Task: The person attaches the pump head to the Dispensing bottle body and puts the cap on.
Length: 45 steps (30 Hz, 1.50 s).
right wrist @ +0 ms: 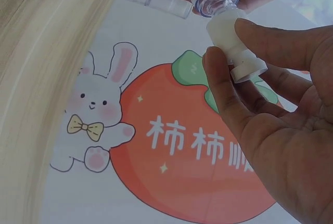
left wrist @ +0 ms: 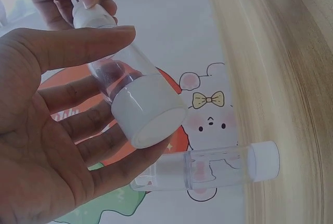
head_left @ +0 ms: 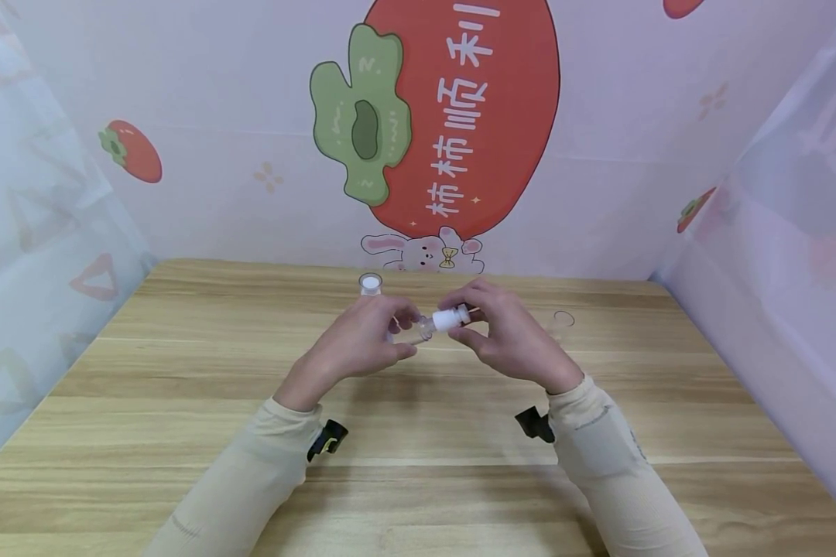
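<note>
My left hand (head_left: 362, 340) grips a clear bottle with a white base (left wrist: 148, 112), held tilted above the table. Thumb and fingers of my right hand (head_left: 505, 333) pinch a white pump top (right wrist: 229, 37) at the bottle's neck end. In the right wrist view the pump top meets the bottle's clear rim (right wrist: 218, 0); whether it is seated or loose I cannot tell. Behind my left hand a second clear bottle (left wrist: 218, 167) with a white bottom stands upright on the table, partly hidden in the head view.
A thin dark loop (head_left: 564, 318) lies on the wooden table (head_left: 418, 480), right of my right hand. A printed cloth backdrop (head_left: 237, 93) rises along the table's far edge, with cloth at both sides. Black mounts (head_left: 535, 425) sit at my wrists.
</note>
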Motion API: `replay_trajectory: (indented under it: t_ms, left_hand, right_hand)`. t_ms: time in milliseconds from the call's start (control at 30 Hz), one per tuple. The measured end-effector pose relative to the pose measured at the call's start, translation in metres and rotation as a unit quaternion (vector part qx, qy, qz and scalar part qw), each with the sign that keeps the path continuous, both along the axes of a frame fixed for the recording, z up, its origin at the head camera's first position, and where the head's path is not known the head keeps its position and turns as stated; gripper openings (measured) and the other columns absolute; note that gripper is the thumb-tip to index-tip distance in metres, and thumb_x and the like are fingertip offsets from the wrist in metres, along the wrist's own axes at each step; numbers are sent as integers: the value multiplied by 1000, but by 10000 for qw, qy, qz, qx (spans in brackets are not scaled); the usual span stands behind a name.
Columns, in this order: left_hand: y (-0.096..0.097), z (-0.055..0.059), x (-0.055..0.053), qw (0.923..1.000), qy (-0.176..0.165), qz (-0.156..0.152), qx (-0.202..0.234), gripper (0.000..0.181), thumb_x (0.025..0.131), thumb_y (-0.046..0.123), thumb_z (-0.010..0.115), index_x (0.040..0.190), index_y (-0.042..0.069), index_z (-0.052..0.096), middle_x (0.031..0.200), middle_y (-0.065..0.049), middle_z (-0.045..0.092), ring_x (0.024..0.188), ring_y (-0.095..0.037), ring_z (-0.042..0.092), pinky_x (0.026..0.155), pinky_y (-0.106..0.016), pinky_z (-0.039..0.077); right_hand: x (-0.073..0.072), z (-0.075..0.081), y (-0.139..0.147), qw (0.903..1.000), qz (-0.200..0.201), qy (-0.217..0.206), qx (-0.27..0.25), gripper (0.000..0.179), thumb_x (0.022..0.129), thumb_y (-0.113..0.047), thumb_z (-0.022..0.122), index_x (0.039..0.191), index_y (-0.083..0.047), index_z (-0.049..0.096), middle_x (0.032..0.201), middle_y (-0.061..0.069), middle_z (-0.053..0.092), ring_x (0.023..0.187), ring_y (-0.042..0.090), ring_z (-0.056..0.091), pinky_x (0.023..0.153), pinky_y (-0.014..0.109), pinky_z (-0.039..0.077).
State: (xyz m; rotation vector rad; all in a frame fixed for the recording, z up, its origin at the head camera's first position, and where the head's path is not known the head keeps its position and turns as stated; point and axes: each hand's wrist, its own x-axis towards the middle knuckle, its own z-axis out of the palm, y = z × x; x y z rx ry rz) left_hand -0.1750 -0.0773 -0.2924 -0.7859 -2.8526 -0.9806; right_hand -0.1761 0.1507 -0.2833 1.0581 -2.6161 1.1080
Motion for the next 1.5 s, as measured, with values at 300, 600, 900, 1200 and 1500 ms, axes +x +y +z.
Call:
replay_trajectory:
  t_ms: [300, 600, 900, 1200, 1500]
  left_hand:
    - [2, 0, 1, 9999, -92, 10, 61, 32, 82, 10, 85, 111, 4, 73, 104, -11, 72, 94, -27, 65, 82, -39, 54]
    - [2, 0, 1, 9999, -84, -32, 69, 32, 81, 10, 85, 111, 4, 73, 103, -10, 71, 93, -24, 65, 82, -38, 54]
    - [2, 0, 1, 9999, -29, -58, 94, 33, 81, 10, 85, 112, 4, 73, 105, -11, 72, 93, -27, 66, 82, -39, 54]
    - [2, 2, 3, 9999, 152, 34, 24, 32, 80, 9, 86, 110, 6, 74, 103, -8, 72, 92, -25, 65, 81, -39, 55]
    - [4, 2, 5, 9992, 356, 160, -111, 33, 79, 10, 87, 110, 7, 75, 104, -8, 72, 94, -24, 66, 83, -40, 56]
  right_hand:
    - [0, -1, -2, 10000, 43, 24, 8, 30, 86, 7, 76, 115, 0, 68, 109, 6, 64, 95, 22, 66, 88, 38, 58]
    - [2, -1, -5, 9999, 70, 73, 36, 31, 85, 7, 77, 114, -3, 69, 108, 4, 64, 94, 19, 65, 88, 36, 57]
    - [3, -1, -5, 10000, 57, 69, 23, 31, 86, 6, 76, 115, 0, 69, 108, 6, 64, 94, 21, 67, 87, 37, 58]
    - [4, -1, -5, 9999, -69, 75, 84, 28, 89, 0, 76, 116, -2, 70, 105, 4, 64, 90, 17, 64, 85, 32, 58]
    - [2, -2, -4, 9998, -107, -2, 143, 22, 93, -8, 74, 115, -5, 71, 97, 0, 64, 84, 14, 62, 81, 33, 57]
